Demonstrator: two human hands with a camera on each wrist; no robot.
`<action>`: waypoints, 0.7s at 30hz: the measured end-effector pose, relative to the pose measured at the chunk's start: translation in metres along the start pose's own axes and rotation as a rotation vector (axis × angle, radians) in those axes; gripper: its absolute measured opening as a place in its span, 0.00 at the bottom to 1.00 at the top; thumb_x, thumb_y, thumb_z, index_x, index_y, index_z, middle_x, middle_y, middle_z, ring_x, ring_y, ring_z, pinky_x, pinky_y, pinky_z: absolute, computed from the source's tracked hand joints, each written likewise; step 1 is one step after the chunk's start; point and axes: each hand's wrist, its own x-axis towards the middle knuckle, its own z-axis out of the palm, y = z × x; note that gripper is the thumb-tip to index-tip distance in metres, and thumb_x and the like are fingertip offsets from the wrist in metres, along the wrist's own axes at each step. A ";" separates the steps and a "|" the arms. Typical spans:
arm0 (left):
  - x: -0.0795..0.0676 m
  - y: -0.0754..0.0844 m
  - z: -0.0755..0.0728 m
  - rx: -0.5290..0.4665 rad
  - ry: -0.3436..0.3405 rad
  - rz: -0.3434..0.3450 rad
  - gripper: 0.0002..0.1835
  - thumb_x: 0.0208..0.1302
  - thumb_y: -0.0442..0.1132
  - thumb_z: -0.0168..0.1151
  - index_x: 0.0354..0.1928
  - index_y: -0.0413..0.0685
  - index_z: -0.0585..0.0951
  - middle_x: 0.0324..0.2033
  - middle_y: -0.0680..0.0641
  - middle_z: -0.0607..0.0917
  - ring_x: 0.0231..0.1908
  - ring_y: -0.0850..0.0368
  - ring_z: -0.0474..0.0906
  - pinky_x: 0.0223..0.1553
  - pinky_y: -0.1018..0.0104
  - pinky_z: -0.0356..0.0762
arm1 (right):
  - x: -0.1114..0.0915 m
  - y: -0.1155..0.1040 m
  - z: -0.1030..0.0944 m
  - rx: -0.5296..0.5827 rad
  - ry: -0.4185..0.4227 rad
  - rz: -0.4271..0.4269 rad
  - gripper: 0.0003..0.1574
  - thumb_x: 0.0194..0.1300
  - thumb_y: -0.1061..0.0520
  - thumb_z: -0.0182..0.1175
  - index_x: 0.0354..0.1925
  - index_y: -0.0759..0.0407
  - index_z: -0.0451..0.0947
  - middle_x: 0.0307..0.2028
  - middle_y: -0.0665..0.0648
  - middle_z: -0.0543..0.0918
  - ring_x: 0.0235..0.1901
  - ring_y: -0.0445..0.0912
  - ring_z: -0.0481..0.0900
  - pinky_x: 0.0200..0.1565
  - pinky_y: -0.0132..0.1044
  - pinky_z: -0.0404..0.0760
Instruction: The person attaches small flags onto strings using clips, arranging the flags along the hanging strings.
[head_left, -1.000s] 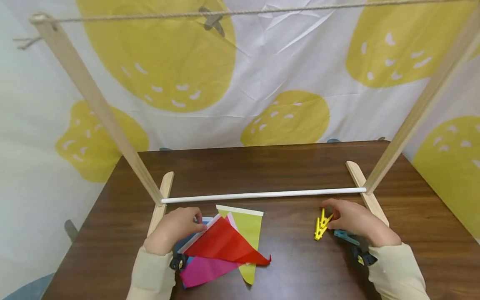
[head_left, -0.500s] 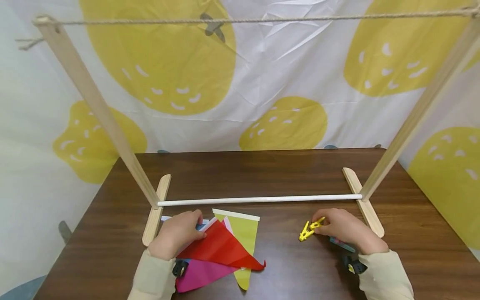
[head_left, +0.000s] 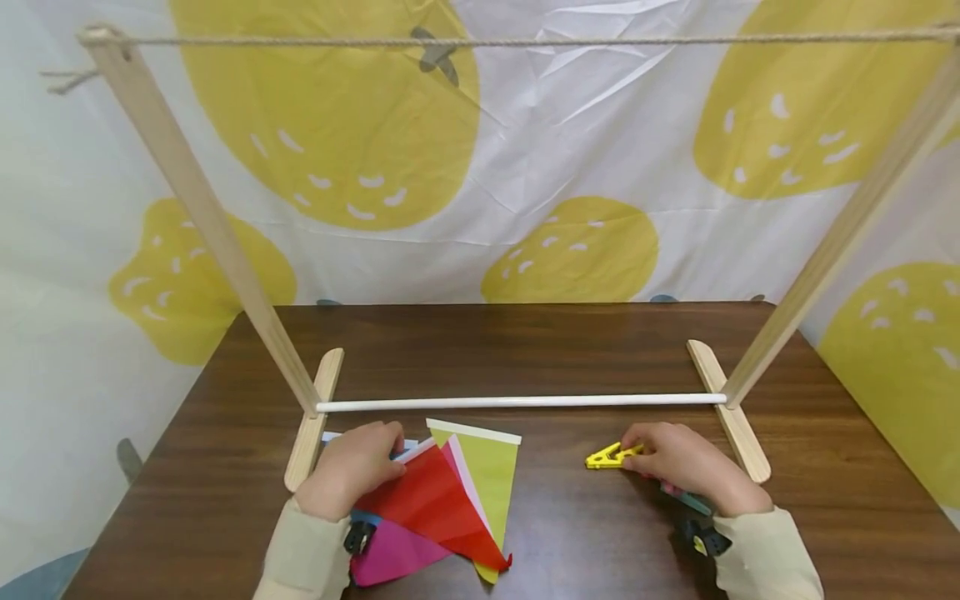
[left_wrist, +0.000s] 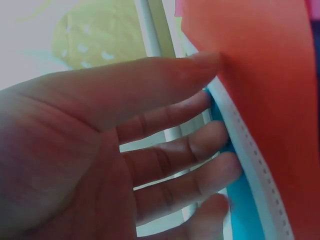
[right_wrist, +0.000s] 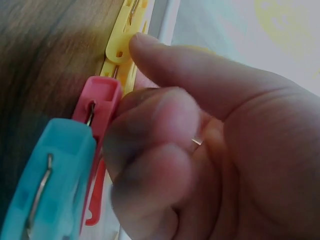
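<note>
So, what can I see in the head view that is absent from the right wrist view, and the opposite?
Only the head view: the left hand at the red pennant, a yellow-green pennant, and the rope above.
Only the right wrist view: the metal spring of the teal clothespin.
Both: that clothespin, partly hidden in the head view; a yellow clothespin; the right hand.
</note>
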 end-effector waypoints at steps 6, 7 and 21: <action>-0.001 0.004 -0.003 0.003 -0.036 -0.014 0.17 0.44 0.48 0.72 0.34 0.52 0.77 0.25 0.53 0.76 0.25 0.59 0.69 0.25 0.64 0.70 | 0.001 0.000 -0.001 -0.031 -0.004 -0.049 0.14 0.55 0.56 0.64 0.41 0.54 0.76 0.23 0.48 0.78 0.18 0.39 0.71 0.21 0.32 0.70; -0.002 0.004 -0.002 0.007 -0.039 -0.012 0.17 0.43 0.47 0.72 0.34 0.53 0.76 0.25 0.53 0.75 0.25 0.59 0.69 0.24 0.64 0.69 | 0.002 0.000 0.000 -0.034 -0.005 -0.053 0.15 0.53 0.57 0.64 0.41 0.54 0.76 0.25 0.48 0.79 0.21 0.39 0.71 0.23 0.32 0.70; 0.000 0.003 0.001 0.034 -0.005 -0.009 0.17 0.44 0.48 0.72 0.34 0.52 0.76 0.25 0.53 0.75 0.25 0.58 0.69 0.24 0.63 0.70 | 0.006 -0.005 0.007 -0.040 0.004 -0.030 0.14 0.51 0.57 0.67 0.37 0.50 0.75 0.18 0.47 0.74 0.14 0.40 0.67 0.17 0.33 0.68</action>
